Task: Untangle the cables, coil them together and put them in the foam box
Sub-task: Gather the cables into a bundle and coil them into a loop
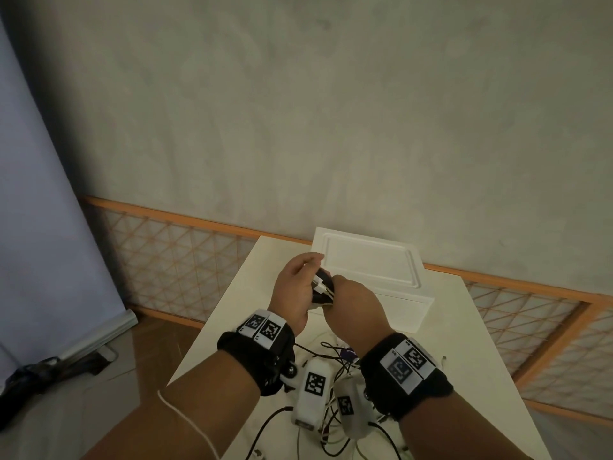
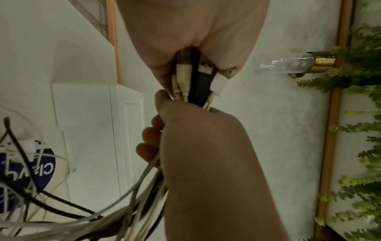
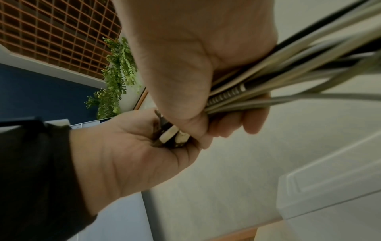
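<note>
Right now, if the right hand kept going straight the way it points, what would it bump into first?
Probably the left hand. The right hand grips the cables, and its knuckles already sit against the plugs held in the left palm. Past both hands stands the closed foam box, though how far back is hard to judge.

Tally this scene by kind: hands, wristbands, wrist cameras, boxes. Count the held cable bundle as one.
Hands: 2 (left hand, right hand)
Black wristbands: 2
White wrist cameras: 2
Foam box: 1
Cable bundle: 1
Total: 8
</note>
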